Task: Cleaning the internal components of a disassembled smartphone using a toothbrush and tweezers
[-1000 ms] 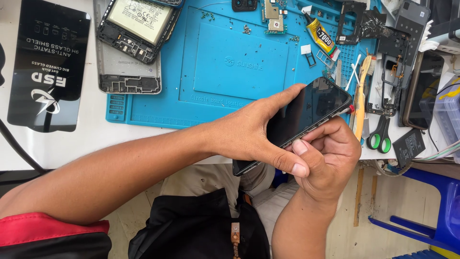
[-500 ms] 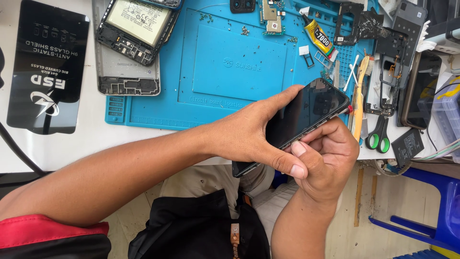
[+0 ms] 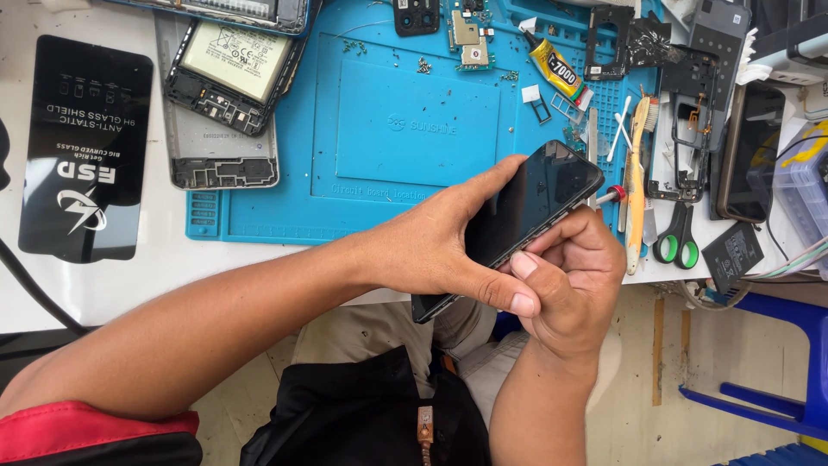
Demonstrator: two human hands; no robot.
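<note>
Phone (image 3: 526, 203) sits in both our hands, held tilted just off the near edge of the blue mat (image 3: 405, 121), dark screen facing up, its far corner over the mat's near right part. Left hand (image 3: 431, 250) wraps it from the mat side: fingers (image 3: 492, 173) closed along the phone's far long edge, thumb pressed onto the near edge by the lower end. Right hand (image 3: 573, 285) cups it from below on the side away from the mat, fingers curled shut under the back; we can't tell what else the right palm holds, though a small red-tipped tool end (image 3: 614, 193) shows just beside the phone's right edge.

Relative to the mat:
- on its far left corner, an opened phone body (image 3: 228, 65) with battery exposed, stacked over a grey back frame (image 3: 224, 160)
- left of it, on the white table (image 3: 129, 285), a flat black screen-protector pack (image 3: 82, 147)
- on its far right part, a yellow glue tube (image 3: 559, 69), loose screws and small boards
- just off its right edge, a toothbrush (image 3: 636, 173), green-handled scissors (image 3: 677, 242), a black frame piece (image 3: 690, 129) and another dark phone (image 3: 749, 151)

Below the mat's near edge: our lap and a black bag (image 3: 362, 414).
</note>
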